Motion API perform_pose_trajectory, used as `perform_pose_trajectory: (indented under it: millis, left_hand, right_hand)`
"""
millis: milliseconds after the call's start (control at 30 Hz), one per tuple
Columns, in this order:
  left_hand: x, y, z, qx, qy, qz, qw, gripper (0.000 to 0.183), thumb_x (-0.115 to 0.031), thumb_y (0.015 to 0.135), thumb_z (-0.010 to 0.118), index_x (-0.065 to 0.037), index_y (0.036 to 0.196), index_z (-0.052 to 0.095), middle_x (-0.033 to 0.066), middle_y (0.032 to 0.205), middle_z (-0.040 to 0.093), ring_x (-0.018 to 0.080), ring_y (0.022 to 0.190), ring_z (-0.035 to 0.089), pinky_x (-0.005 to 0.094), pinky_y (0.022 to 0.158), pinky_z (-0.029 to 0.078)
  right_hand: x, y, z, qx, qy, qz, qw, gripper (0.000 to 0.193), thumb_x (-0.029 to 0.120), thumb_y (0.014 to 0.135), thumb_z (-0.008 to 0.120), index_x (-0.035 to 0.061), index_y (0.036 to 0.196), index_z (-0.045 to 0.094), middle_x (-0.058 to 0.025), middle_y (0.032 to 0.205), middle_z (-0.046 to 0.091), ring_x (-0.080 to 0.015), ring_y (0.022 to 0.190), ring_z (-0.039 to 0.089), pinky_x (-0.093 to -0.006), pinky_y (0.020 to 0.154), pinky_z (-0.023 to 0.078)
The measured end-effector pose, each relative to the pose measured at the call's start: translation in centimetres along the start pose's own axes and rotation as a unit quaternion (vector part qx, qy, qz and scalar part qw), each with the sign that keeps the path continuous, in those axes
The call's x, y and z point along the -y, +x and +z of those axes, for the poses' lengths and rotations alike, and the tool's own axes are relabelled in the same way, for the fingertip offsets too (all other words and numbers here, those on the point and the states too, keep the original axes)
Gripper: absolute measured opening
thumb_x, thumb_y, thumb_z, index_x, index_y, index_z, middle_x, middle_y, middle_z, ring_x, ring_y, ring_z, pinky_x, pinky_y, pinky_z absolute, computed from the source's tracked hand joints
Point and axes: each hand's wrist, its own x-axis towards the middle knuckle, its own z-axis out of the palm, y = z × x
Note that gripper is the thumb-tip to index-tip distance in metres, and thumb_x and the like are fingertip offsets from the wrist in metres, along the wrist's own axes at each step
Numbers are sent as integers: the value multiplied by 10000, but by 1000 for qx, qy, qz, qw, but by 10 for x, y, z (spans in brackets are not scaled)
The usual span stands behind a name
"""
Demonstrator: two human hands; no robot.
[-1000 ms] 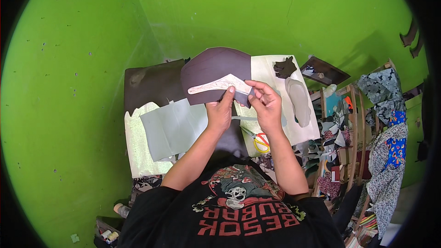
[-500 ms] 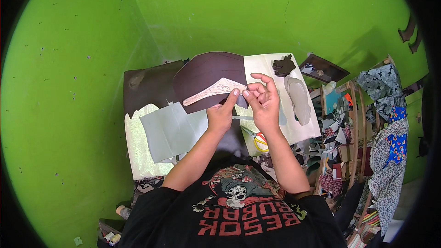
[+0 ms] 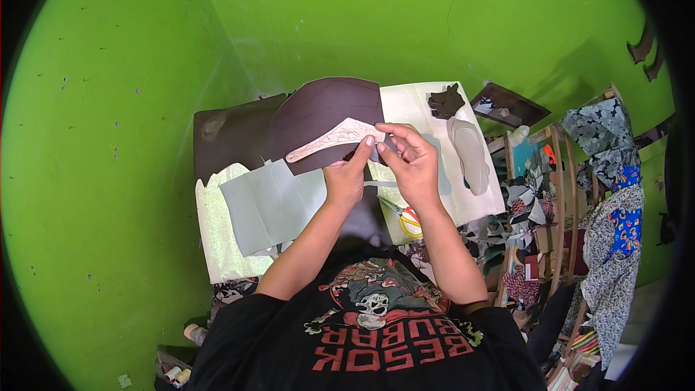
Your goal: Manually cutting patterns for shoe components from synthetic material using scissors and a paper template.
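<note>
A curved pale pattern piece [image 3: 337, 138] with scribbled lines lies against a dark brown sheet [image 3: 329, 101], which looks like leather and has faint lines drawn on it. My left hand [image 3: 346, 179] is closed on the sheet's lower edge, its thumb pressing the pattern piece's wide end. Its other fingers are mostly hidden below. With thumb and index finger, my right hand [image 3: 415, 174] pinches the same wide end from the right. Below the right hand, scissors [image 3: 407, 221] with yellow and red handles rest on the table.
Light grey-green sheets [image 3: 271, 206] lie at left over a shiny pale sheet [image 3: 217, 239]. Toward the right are a grey sole-shaped piece [image 3: 469, 156] and a dark scrap [image 3: 446, 102]. A wooden rack [image 3: 561, 203] full of fabric scraps stands beyond the table's right edge.
My right index finger, raised before, has come down onto the pattern piece's wide end. Sheet and pattern piece have shifted slightly up and left.
</note>
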Motion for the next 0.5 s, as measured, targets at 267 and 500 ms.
perform_pose_trajectory:
  millis: [267,500]
  left_hand:
    - [-4,3,1,-34,-55,3,998,281,-72,956,649,-23,1219,560,48,1131,620,119,1028,585,281,898,476]
    - [0,6,-7,-9,-17,14,1000,357,-40,960,625,-26,1294,502,80,1237,581,169,1163,560,346,1027,451]
  right_hand:
    - [0,0,1,-16,50,56,997,313,-119,866,619,-29,1166,615,-32,1100,590,-38,917,558,-162,657,444]
    - [3,1,5,-13,51,6,999,325,-120,862,618,-13,1169,612,-50,1105,587,-47,908,569,-164,655,448]
